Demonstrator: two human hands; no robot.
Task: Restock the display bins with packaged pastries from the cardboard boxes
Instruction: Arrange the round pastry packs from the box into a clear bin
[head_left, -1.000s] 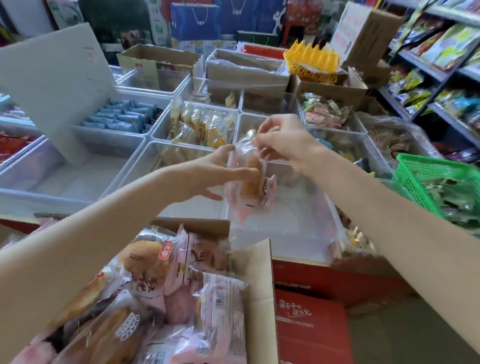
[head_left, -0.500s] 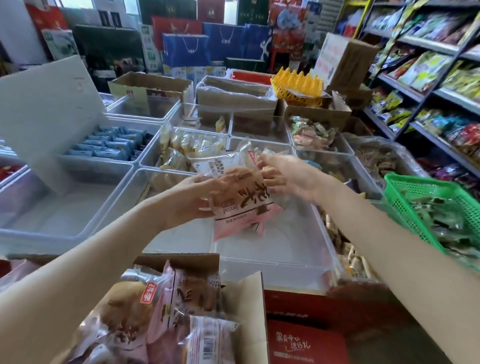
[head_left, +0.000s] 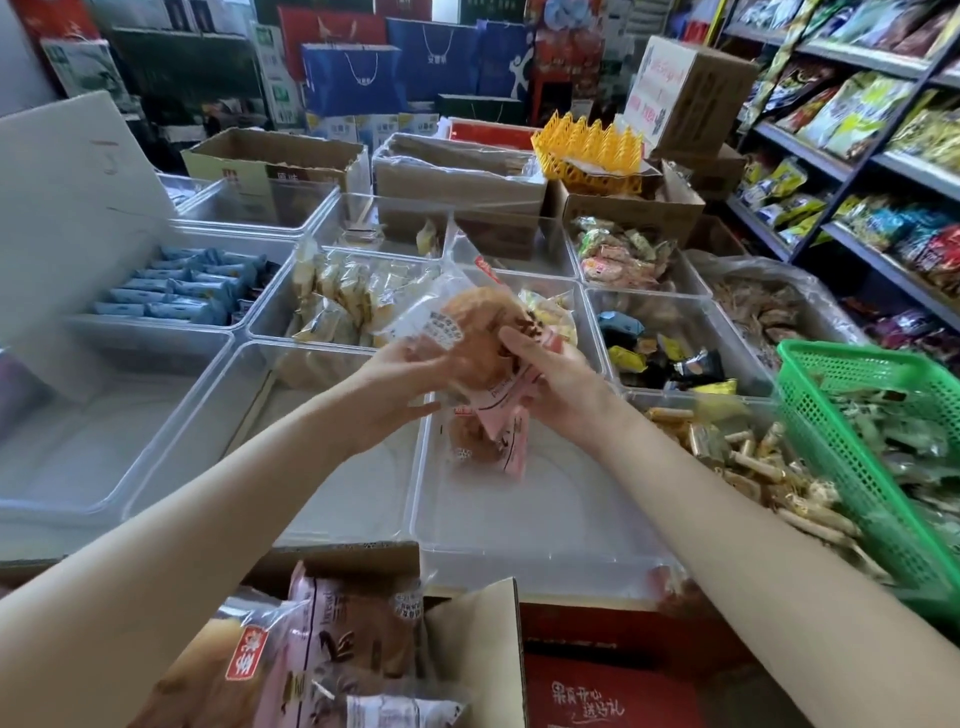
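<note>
Both hands hold one packaged pastry (head_left: 475, 332) above a clear display bin (head_left: 545, 525) at the counter's near edge. The left hand (head_left: 400, 387) grips the wrapper's left side; the right hand (head_left: 553, 379) grips its right side, fingers curled over the pink-printed film. A second pastry pack (head_left: 491, 441) lies inside the same bin, directly below. An open cardboard box (head_left: 470, 644) of identical packs stands just in front of the counter's near edge. A green basket (head_left: 852, 457) sits at the right edge.

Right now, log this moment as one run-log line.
left hand: holds packaged pastry | right hand: holds same | position: over clear bin | bin: one pastry pack inside | box: stocked
</note>
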